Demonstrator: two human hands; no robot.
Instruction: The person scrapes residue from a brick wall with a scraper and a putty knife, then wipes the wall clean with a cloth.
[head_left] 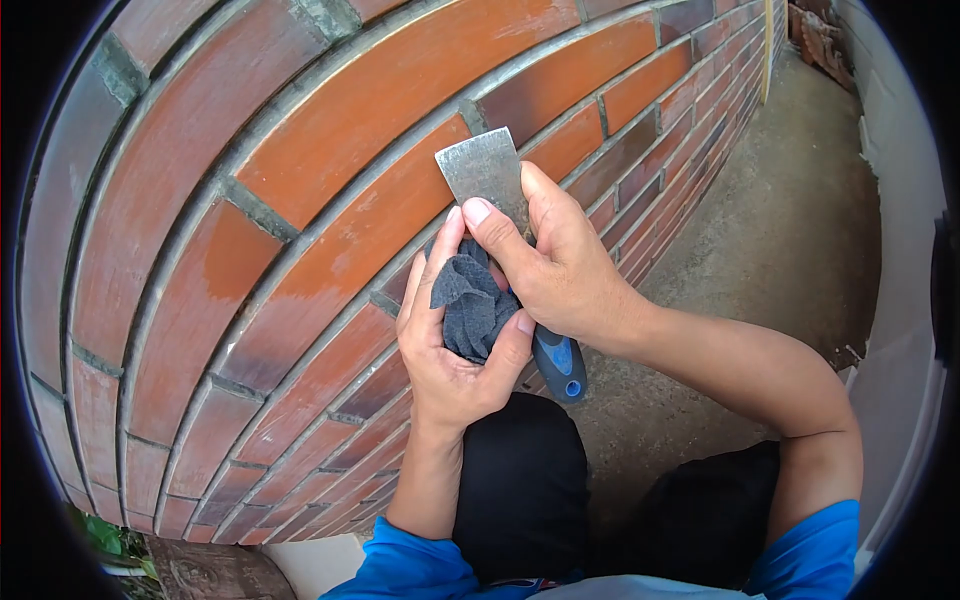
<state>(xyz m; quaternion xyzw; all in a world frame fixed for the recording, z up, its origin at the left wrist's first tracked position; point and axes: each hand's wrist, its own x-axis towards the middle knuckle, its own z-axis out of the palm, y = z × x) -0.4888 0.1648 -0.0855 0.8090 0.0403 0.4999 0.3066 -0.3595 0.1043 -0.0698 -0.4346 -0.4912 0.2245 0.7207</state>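
Observation:
My right hand (575, 270) is closed on a scraper (482, 168), gripping it by its flat metal blade with the thumb across the face. The blade's wide end points up toward the wall. Below the hand, the blue and black handle (560, 362) sticks out downward. A crumpled dark grey cloth (468, 305) sits in my left hand (440, 365), whose fingers and thumb curl round it. The left fingertips reach up beside the blade's lower left edge, close to the right thumb. Part of the scraper between blade and handle is hidden by the hands and cloth.
A brick wall (360, 170) with recessed grey joints fills the left and upper view; some bricks are brighter orange, others dull and whitish. Concrete ground (770, 190) runs along its right side, with a pale wall (905, 130) beyond. Black-clad knees (525, 480) are below.

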